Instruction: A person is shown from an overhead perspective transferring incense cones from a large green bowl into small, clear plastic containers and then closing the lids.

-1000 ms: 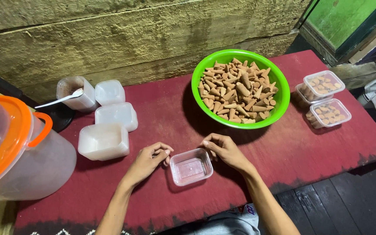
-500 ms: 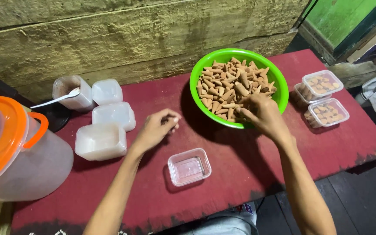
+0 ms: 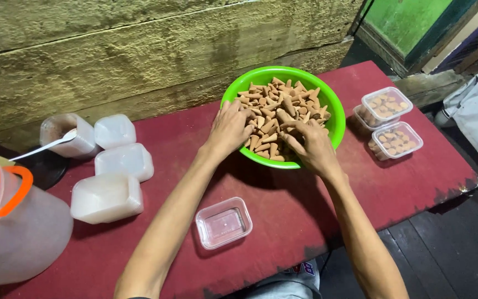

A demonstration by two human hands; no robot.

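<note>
A bright green bowl (image 3: 334, 113) heaped with small tan cones (image 3: 275, 97) stands at the back of the red table (image 3: 410, 180). Both my hands are inside it. My left hand (image 3: 228, 130) lies palm down over the bowl's left rim, its fingers stretched onto the cones. My right hand (image 3: 312, 147) is at the near side of the bowl, fingers curled around some cones. An empty clear plastic container (image 3: 223, 223) sits near the front edge, below and between my forearms, touched by neither hand.
Three white containers (image 3: 108, 197) stand at the left, beside a tub of brown powder with a spoon (image 3: 61, 135). A large translucent jug with an orange lid (image 3: 6, 221) fills the left edge. Two lidded containers of cones (image 3: 397, 140) sit at the right. A rough wall rises behind.
My left hand has moved from above the table into the bowl. My right hand stays among the cones. The view has shifted, so everything sits further left.
</note>
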